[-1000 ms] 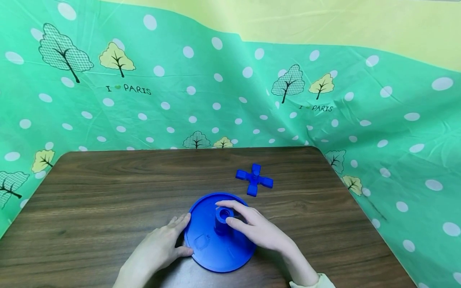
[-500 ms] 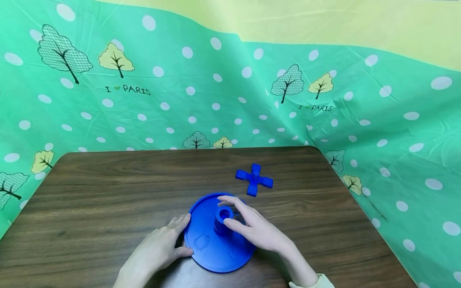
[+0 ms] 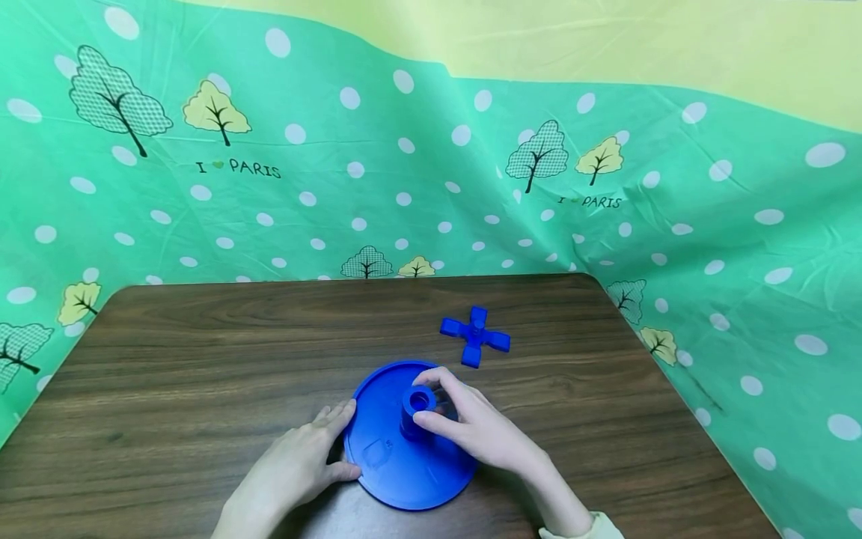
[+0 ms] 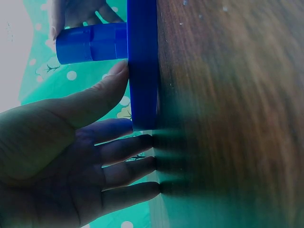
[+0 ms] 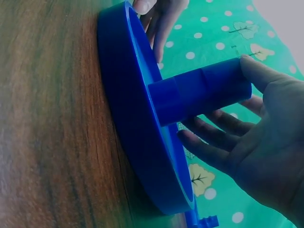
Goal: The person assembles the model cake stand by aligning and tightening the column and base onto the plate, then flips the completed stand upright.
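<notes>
A round blue disc point(image 3: 417, 483) with a raised rim lies flat on the table. From its middle rises a hollow blue tube point(image 3: 409, 424), upright, with a seam partway up in the left wrist view. My right hand point(image 3: 488, 433) pinches the tube's top end between thumb and index finger. Its other fingers reach along the tube's far side in the right wrist view. At the disc's left edge, my left hand point(image 3: 296, 458) rests with straight, spread fingers. The left thumb point(image 4: 116, 76) touches the rim, and the fingertips stand at the disc's side.
Behind the disc, slightly to the right, a blue four-armed cross piece point(image 3: 475, 337) with a central peg lies on the brown wooden table point(image 3: 222, 359). A green dotted cloth point(image 3: 310, 165) hangs beyond the table's back and right edges.
My right index finger has lifted and shifted to the right round the tube's far side. The thumb has moved left across its near side. Left hand and disc stay in place.
</notes>
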Motion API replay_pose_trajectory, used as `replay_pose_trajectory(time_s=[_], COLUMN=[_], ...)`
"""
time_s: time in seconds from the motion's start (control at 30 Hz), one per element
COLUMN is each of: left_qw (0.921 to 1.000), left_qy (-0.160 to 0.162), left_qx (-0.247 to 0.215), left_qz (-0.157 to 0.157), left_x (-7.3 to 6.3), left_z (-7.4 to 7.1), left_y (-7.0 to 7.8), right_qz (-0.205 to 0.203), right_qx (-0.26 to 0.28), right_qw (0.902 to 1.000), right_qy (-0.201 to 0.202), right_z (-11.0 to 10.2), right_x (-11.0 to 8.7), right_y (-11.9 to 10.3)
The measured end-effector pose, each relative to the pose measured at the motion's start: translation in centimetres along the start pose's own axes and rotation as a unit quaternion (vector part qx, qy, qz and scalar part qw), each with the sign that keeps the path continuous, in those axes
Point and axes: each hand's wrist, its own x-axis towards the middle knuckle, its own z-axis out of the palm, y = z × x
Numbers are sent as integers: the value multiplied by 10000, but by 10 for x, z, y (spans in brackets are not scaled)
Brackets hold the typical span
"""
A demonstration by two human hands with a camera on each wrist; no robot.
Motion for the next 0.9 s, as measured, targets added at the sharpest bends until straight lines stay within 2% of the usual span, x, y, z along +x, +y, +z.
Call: replay_pose_trajectory(time_s=[0.13, 0.53, 0.9], left_qw=[10000, 10000, 10000], left_qy=[-37, -14, 65], left_qx=[-14, -43, -7], left_qz=[-35, -14, 65], left_x=[0, 1, 0], left_z=[0, 0, 0], left_y=[0, 0, -1], right_qz=[21, -45, -47], right_qx=[-14, -104, -113], right_qw=[10000, 9996, 9997], right_qy=[17, -276, -229], right_z=[1, -1, 1], right_x=[0, 1, 1], right_y=[1, 1, 0])
